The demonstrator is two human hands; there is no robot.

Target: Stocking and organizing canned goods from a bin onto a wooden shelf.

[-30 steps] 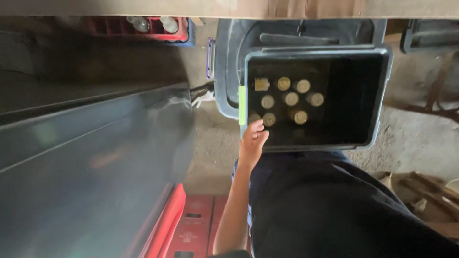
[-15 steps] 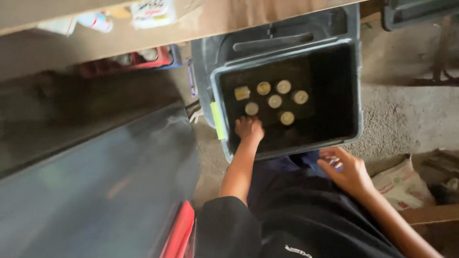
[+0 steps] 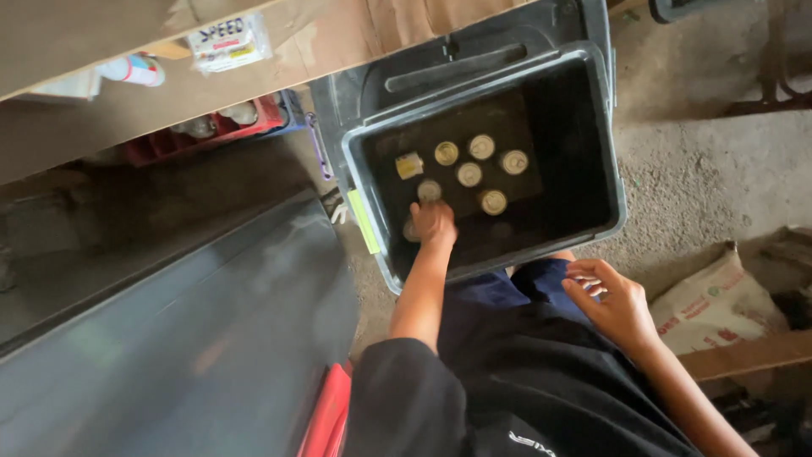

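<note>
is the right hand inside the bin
No: the right hand hangs outside the bin, over the lap, while the left hand reaches in among the cans.

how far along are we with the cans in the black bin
Done: several round-topped cans already stand upright on the floor of the black bin. In hand: the left hand is down inside the bin on a can at the near left of the group; whether it grips it is unclear. The right hand is empty, outside the bin's near rim. Left: most of the bin floor is bare.
</note>
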